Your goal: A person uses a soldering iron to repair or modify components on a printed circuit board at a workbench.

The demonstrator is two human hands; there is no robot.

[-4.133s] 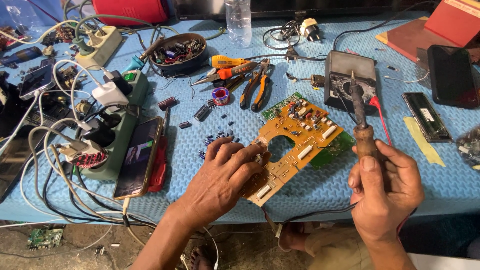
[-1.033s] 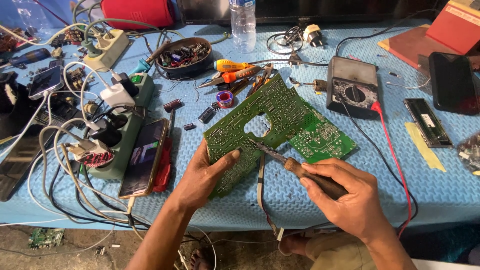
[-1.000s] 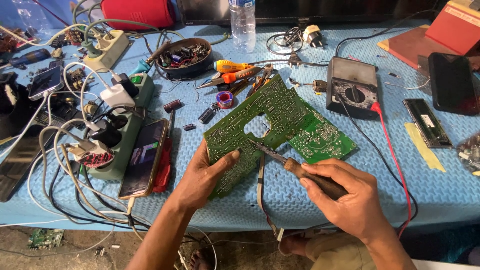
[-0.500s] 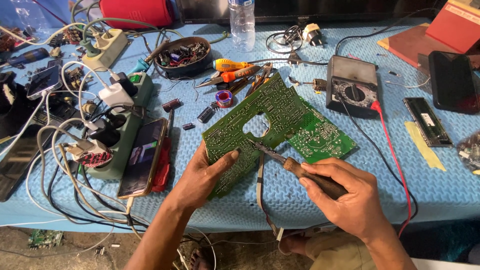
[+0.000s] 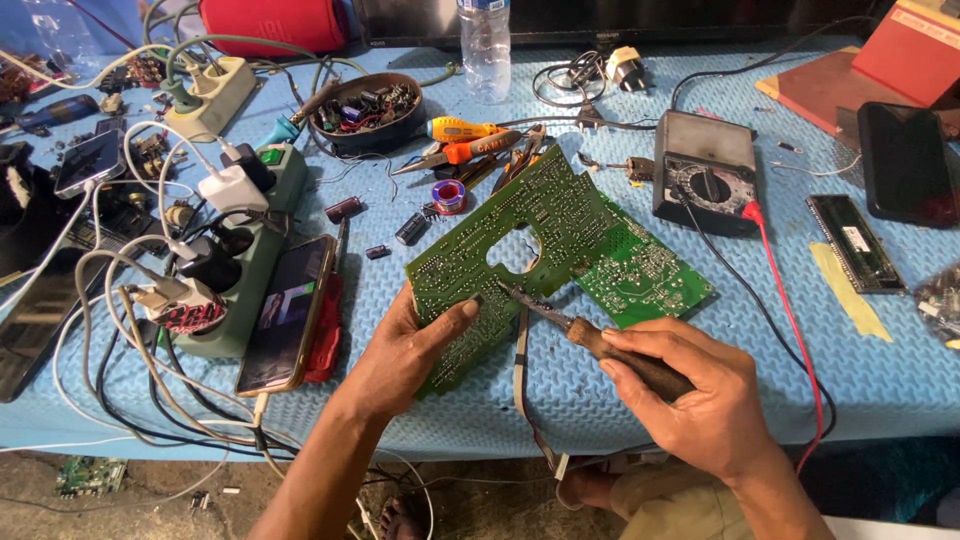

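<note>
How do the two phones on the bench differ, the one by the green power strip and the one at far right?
The phone by the power strip has a lit screen and a cable plugged into its near end; the black phone at far right is dark, with no cable visible. The first lies beside the green power strip, close to the left hand; the second lies beyond the multimeter, away from both hands. Both lie flat, screen up, on the blue mat.
</note>
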